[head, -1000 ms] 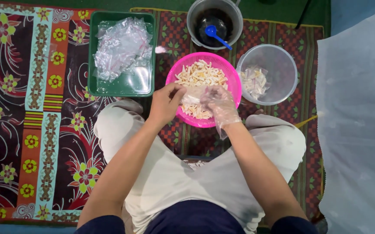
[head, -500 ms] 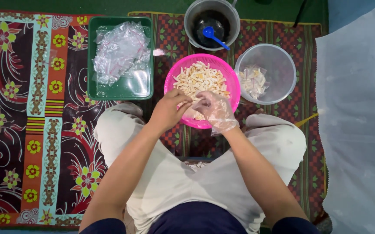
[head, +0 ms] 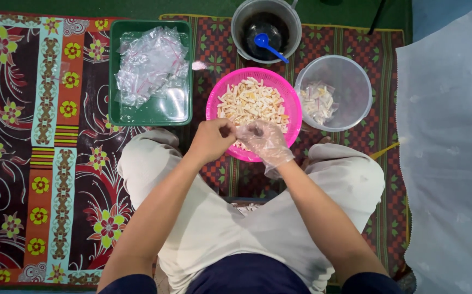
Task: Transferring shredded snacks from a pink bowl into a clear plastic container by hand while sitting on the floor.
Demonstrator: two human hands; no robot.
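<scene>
Hands: your bare left hand (head: 211,140) and gloved right hand (head: 263,140) meet, fingers pinched on something too small to tell.
Bowl: pink bowl (head: 290,98) of pale snack pieces (head: 251,100), just under your hands.
Tray: green tray (head: 115,71) of clear bags (head: 148,62), left of it.

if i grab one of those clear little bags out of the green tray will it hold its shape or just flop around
Probably flop: the clear bags lie crumpled and creased in a loose heap in the green tray, so the film looks thin and limp. They seem very light, and likely a bit slippery, given the glossy sheen. One may drag its neighbours along, since they overlap.
</scene>
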